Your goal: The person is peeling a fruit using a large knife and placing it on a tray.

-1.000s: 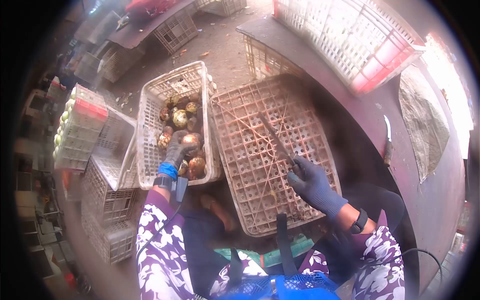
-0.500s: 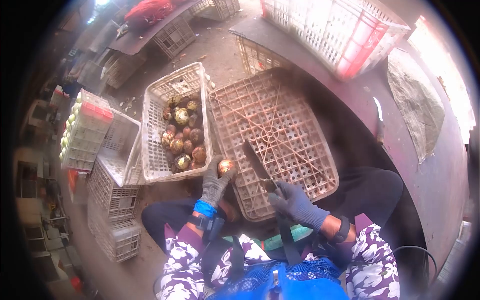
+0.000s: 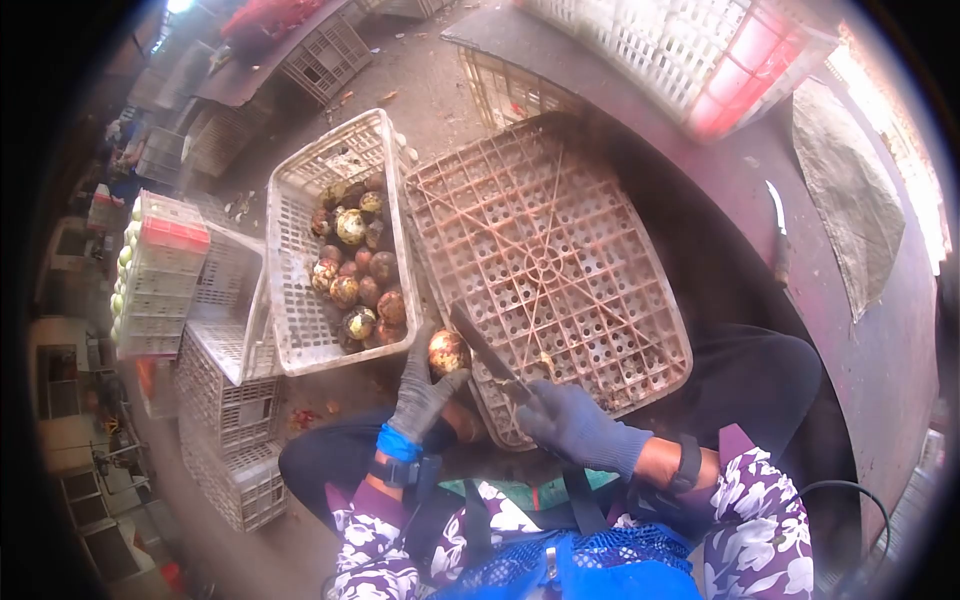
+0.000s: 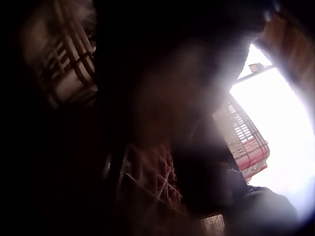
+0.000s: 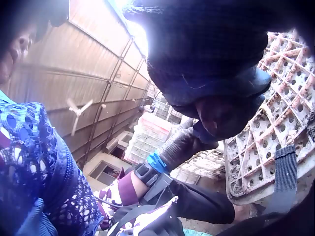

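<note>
Grey-gloved, the left hand (image 3: 418,398), withdrawn from the perforated plastic crate (image 3: 330,363), grips a mottled, apparently onion-like bulb (image 3: 448,353) beside its rim; the right hand (image 3: 585,425) grips a knife (image 3: 485,350), brought near, leaving the bulb within blade's reach.

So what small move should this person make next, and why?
Probably press the knife's edge to the round produce: the left hand grips it, the right hand holds the knife, and the blade is right beside it, though contact is unclear.

A round, mottled vegetable (image 3: 448,353) is near the dark-bladed knife (image 3: 487,351)
</note>
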A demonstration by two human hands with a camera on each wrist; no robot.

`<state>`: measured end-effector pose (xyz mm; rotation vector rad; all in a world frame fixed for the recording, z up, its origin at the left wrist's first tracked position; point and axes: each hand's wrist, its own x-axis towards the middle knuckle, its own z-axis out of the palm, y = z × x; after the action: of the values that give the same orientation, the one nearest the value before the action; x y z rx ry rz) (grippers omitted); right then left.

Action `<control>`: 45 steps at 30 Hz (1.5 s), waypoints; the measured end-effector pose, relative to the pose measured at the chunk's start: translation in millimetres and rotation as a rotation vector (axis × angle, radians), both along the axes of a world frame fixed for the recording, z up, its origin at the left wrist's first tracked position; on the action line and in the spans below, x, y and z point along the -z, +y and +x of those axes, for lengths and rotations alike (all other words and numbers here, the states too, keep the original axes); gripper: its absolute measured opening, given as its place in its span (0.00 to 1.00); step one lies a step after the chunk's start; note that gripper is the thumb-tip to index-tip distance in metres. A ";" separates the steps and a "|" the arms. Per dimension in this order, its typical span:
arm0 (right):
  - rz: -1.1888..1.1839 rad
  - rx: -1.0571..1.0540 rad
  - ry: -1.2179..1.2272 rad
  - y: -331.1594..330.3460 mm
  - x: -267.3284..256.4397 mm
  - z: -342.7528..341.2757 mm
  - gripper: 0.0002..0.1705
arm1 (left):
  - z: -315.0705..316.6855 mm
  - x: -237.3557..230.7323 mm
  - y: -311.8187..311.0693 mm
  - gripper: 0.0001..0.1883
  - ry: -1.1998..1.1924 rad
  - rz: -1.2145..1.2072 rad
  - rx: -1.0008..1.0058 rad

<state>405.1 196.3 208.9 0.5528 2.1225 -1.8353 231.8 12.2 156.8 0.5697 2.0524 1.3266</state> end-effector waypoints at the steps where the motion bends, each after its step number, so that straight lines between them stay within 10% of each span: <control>1: 0.041 0.004 0.033 1.6 -5.0 -0.8 0.19 | -0.3 -1.1 1.0 0.44 -0.001 -0.008 -0.010; 45: 0.408 -0.131 0.114 -15.0 23.0 -55.9 0.15 | 18.7 4.8 14.6 0.43 0.562 -0.267 -0.031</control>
<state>349.2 181.3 186.0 0.3891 2.5624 -1.3993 250.5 26.9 152.0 0.8619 2.6437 0.9491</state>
